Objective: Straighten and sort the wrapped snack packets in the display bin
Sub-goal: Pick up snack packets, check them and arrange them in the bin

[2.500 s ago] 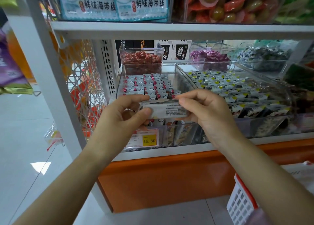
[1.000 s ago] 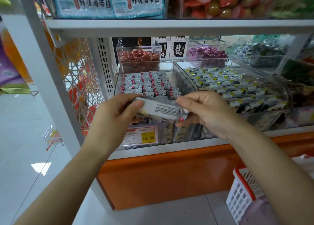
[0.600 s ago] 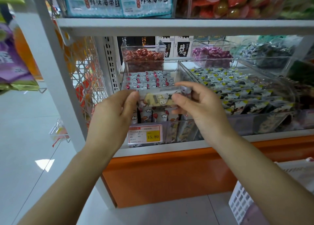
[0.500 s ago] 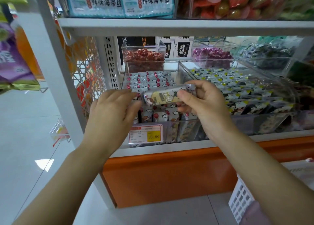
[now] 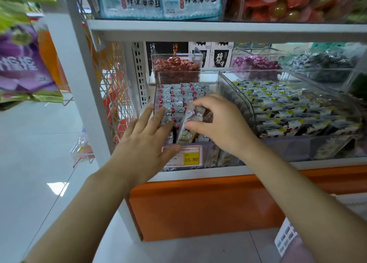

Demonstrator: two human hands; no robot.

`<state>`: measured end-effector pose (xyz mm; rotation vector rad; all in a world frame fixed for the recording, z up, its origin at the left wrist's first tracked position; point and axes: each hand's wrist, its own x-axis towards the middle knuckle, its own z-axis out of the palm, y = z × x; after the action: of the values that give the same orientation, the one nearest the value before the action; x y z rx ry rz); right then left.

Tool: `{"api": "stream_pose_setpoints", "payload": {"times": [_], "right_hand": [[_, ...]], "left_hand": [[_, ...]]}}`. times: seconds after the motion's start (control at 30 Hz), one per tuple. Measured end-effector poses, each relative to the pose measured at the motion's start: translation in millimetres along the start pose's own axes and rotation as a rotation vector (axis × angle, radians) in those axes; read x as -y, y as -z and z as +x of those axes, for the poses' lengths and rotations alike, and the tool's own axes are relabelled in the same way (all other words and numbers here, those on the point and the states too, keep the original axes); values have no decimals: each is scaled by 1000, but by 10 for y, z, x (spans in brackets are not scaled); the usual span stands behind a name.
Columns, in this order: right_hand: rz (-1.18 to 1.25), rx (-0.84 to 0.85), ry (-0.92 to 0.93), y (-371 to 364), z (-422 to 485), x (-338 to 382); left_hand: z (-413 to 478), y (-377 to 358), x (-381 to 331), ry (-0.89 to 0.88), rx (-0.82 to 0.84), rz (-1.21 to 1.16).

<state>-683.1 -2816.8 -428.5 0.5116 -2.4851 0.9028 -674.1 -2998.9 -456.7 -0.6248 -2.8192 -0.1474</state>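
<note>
A clear display bin (image 5: 157, 88) on the shelf holds rows of small grey wrapped snack packets (image 5: 178, 96) with red dots. My right hand (image 5: 220, 123) pinches one packet (image 5: 185, 131) between thumb and fingers and holds it upright, its lower end down among the front packets. My left hand (image 5: 147, 141) is flat with straight fingers spread, its fingertips resting on the packets at the bin's front left. My hands hide the front rows.
A price tag (image 5: 186, 157) reading 15.80 hangs on the bin's front. A second clear bin (image 5: 248, 103) of yellow-marked packets sits to the right. Bins of red (image 5: 175, 64) and purple (image 5: 256, 64) candies stand behind. A white basket (image 5: 286, 237) sits low right.
The packet was held level by both hands above the bin; now my right hand alone has turned it upright and lowered it into the front row. My left hand has let go and spread flat.
</note>
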Motion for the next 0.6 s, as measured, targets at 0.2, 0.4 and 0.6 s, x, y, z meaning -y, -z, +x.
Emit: {"api": "stream_pose_setpoints", "payload": {"times": [0.2, 0.4, 0.6], "right_hand": [[-168, -41, 29, -141, -74, -2], [-421, 180, 135, -208, -59, -49], [-168, 21, -30, -94, 265, -100]], "left_hand": [[5, -4, 20, -2, -1, -35], [6, 1, 34, -20, -3, -62], [24, -23, 60, -30, -8, -78]]}}
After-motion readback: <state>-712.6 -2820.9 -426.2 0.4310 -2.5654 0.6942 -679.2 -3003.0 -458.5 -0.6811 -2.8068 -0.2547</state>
